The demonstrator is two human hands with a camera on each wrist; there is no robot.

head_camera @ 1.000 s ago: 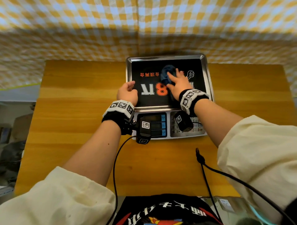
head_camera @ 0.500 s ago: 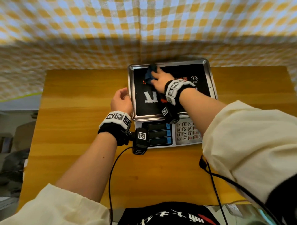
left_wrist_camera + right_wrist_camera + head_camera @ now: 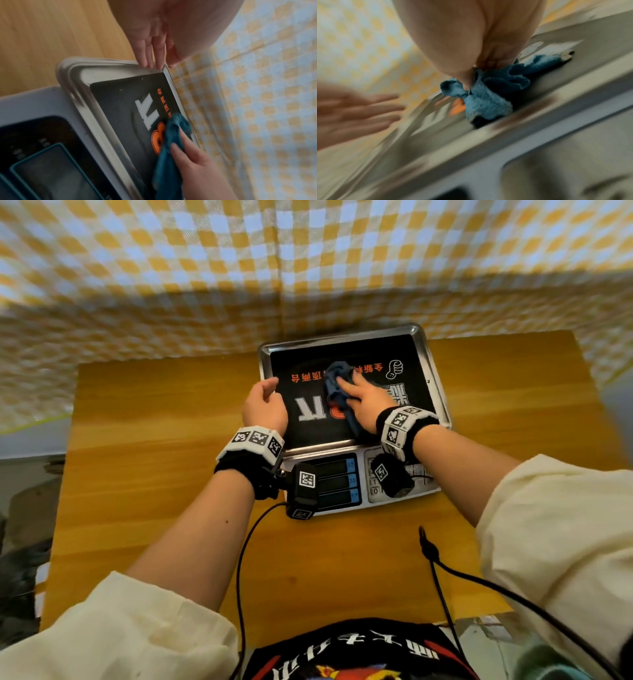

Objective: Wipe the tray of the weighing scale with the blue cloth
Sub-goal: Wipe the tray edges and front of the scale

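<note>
The weighing scale's steel tray [image 3: 435, 378] carries a black printed sheet and stands at the table's far edge. My right hand [image 3: 364, 402] holds the bunched blue cloth [image 3: 334, 380] down on the middle of the tray, with fingers stretched over it. In the right wrist view, the thumb of that hand [image 3: 467, 54] digs into the cloth's [image 3: 488, 102] folds. My left hand [image 3: 263, 405] rests at the tray's left rim. In the left wrist view, its straight fingers [image 3: 150, 54] touch the rim [image 3: 77, 83] near the far corner, and the cloth [image 3: 171, 155] trails under my right hand [image 3: 197, 162].
The scale's display and keypad [image 3: 342, 484] face me, partly hidden by the wrist cameras. A yellow checked curtain [image 3: 308, 268] hangs right behind the scale. Two black cables [image 3: 442, 580] cross the wooden table [image 3: 154, 474] in front of me.
My right hand has drawn the cloth back from the tray's far left corner to its middle. The left hand has slid further along the left rim.
</note>
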